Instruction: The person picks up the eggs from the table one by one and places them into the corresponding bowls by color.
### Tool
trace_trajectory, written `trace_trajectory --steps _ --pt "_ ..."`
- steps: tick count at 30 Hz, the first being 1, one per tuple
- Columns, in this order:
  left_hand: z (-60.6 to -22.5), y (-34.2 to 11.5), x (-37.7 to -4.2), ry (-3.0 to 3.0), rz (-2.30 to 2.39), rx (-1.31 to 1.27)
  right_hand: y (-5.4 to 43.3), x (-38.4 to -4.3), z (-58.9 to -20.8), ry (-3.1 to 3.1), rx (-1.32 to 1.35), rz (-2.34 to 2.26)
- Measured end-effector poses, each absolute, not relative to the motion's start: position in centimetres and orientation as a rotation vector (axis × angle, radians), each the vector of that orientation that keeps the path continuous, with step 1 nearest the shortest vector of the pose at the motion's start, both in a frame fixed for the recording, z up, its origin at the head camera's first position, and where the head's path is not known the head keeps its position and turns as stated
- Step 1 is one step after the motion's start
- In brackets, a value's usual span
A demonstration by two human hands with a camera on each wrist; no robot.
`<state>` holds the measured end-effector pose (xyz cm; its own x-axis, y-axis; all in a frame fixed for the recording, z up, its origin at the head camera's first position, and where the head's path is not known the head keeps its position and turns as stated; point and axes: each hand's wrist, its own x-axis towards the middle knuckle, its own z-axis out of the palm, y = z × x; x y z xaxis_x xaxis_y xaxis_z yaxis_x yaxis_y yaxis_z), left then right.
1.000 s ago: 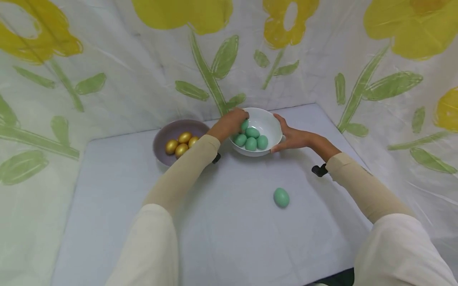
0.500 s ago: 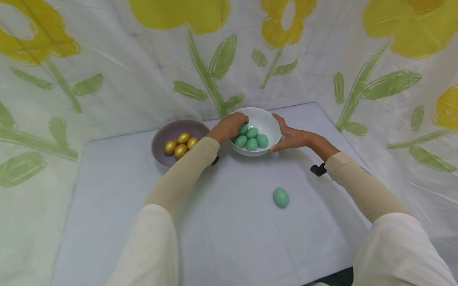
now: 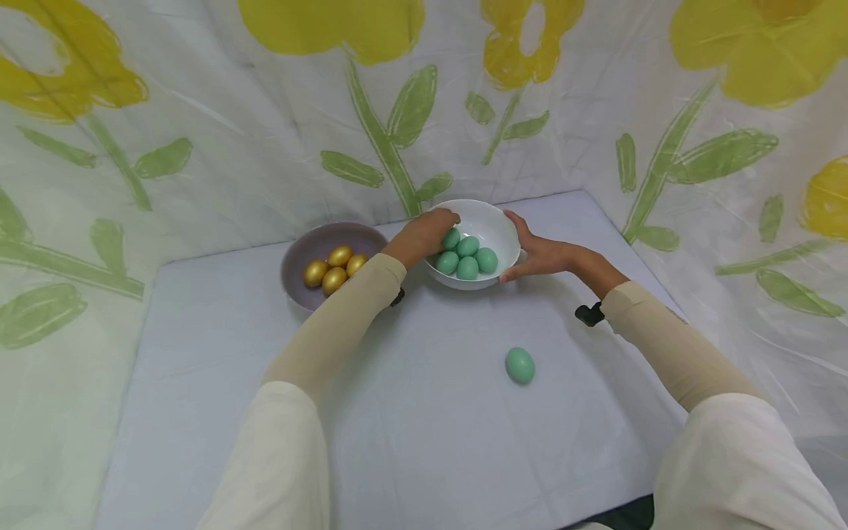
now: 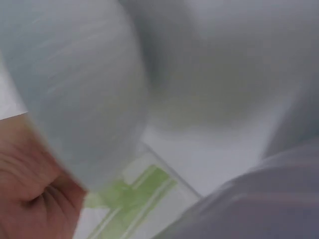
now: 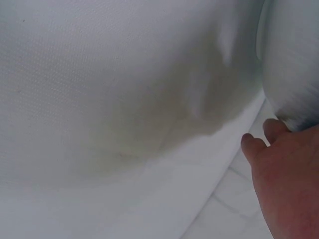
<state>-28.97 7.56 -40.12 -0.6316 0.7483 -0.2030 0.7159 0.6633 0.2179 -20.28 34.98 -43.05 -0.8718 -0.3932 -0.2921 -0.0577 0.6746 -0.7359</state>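
Note:
My left hand (image 3: 427,232) reaches over the left rim of the white bowl (image 3: 500,232). Its fingers are bent down inside, right against a green egg (image 3: 451,238); the thumb and fingertips are hidden, so whether they grip it does not show. Several more green eggs (image 3: 467,268) lie in the bowl. With fingers at the back and thumb at the front, my right hand (image 3: 546,255) holds the bowl's right side. The left wrist view has part of the left hand (image 4: 35,184) behind the bowl's blurred wall (image 4: 84,94); the right wrist view catches the right hand (image 5: 289,174) beside it.
To the left stands a mauve bowl (image 3: 289,271) with several gold eggs (image 3: 333,280), partly covered by my left forearm. One green egg (image 3: 520,366) lies loose on the white-covered table (image 3: 424,427), nearer me. A flower-printed curtain (image 3: 278,169) hangs behind the table.
The green egg by my left fingers has sunk slightly lower, and the other green eggs have shifted a little to the right. Both hands and the white bowl have stayed nearly still.

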Motion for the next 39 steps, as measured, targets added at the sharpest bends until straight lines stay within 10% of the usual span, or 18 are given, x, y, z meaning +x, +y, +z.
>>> trace_trajectory --steps 9,18,27,39 --pt "-37.5 6.1 -26.6 2.568 0.679 1.223 35.0 -20.2 -42.9 2.470 -0.368 -1.035" --pt "-39.1 7.3 -15.3 2.338 1.536 1.303 35.2 -20.3 -42.9 2.455 -0.436 -1.046" --pt "-42.9 7.1 -6.5 2.160 1.428 1.127 35.0 -20.2 -43.2 2.496 -0.426 -1.014" --pt "-46.7 6.8 -4.4 2.238 1.203 0.992 35.1 -20.5 -43.2 2.487 -0.385 -1.015"
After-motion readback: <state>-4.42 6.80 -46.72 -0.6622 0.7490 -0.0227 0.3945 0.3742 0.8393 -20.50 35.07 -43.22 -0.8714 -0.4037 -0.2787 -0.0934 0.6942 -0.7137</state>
